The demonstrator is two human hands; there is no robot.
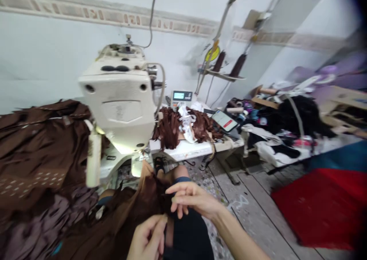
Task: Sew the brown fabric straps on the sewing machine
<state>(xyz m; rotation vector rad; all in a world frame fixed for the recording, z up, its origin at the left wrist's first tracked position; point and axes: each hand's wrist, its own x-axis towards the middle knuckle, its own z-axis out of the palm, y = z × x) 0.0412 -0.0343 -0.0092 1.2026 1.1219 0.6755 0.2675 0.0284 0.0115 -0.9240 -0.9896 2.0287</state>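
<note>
"Cloth [140, 204] — position?"

"Brown; it runs from the needle end of the machine [120, 103] down toward the left hand [149, 237]."

"State of that hand?"

"Thumb and forefinger are pinched together; whether they grip the cloth, I cannot tell."

"Right hand [190, 199]?"

"Partly open, fingers loosely bent, nothing visibly held — near the left."

"On the table [189, 151]?"

"Brown strips [169, 128] lie bunched, a phone [225, 120] beside them."

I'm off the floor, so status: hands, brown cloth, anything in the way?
Left hand pinched, hold unclear; right hand open. Brown cloth drapes down from sewing machine. Nothing visibly blocking hands.
</note>
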